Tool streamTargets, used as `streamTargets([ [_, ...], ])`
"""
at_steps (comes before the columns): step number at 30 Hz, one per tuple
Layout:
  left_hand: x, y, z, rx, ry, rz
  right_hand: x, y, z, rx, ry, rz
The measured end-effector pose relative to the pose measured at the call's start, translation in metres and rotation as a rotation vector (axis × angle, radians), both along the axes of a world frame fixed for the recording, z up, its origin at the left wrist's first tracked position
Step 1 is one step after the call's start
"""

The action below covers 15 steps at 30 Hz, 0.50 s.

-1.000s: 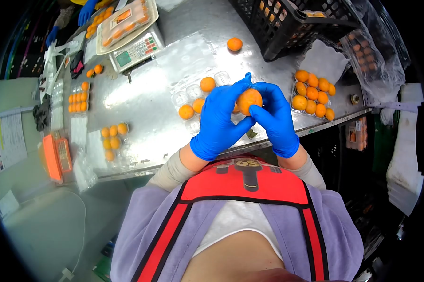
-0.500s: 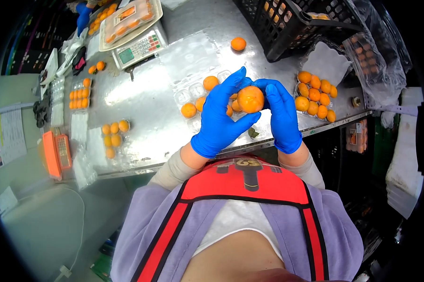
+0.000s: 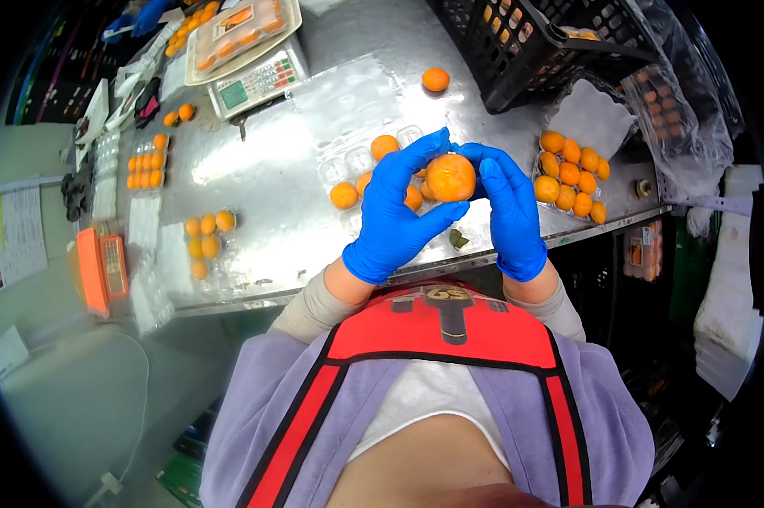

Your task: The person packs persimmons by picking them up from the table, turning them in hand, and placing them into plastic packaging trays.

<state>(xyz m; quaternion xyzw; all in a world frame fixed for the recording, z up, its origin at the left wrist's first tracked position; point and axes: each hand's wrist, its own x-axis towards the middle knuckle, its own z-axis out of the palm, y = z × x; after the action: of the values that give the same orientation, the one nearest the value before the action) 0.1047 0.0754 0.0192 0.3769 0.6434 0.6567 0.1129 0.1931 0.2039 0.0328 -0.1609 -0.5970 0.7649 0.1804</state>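
Observation:
Blue-gloved, my left hand curves around the left side of an orange, its thumb below the fruit. My right hand, in the same kind of glove, closes in from the right with its fingertips at the fruit's upper right edge. The orange is held up over the near part of the metal table. Partly hidden behind my left hand lies a clear plastic tray with several oranges in and around it. A green leaf rests on the table below the held orange.
Right of my hands stands a filled clear tray of oranges. Behind it is a black crate. A scale carries a packed box at the back left. More oranges sit at the left. A single orange lies farther back.
Both hands and the held orange stay almost in place, with only a slight shift in the view. Another person's blue-gloved hand at the top left has moved up toward the frame edge.

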Motion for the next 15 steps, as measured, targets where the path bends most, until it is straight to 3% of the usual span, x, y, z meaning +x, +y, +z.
streamTargets([
  [4, 0.001, -0.001, -0.001, 0.015, -0.02, 0.017, -0.001, -0.006, 0.002, -0.016, 0.014, -0.008],
  [7, 0.002, -0.001, 0.0, -0.044, 0.157, 0.091, -0.002, -0.009, 0.001, 0.071, -0.036, 0.005],
  [13, 0.008, -0.003, 0.0, -0.053, 0.14, -0.009, -0.002, 0.002, -0.011, 0.072, -0.046, -0.035],
  [15, 0.01, -0.001, 0.001, 0.068, -0.011, 0.028, -0.001, 0.002, -0.006, 0.006, -0.052, -0.062],
])
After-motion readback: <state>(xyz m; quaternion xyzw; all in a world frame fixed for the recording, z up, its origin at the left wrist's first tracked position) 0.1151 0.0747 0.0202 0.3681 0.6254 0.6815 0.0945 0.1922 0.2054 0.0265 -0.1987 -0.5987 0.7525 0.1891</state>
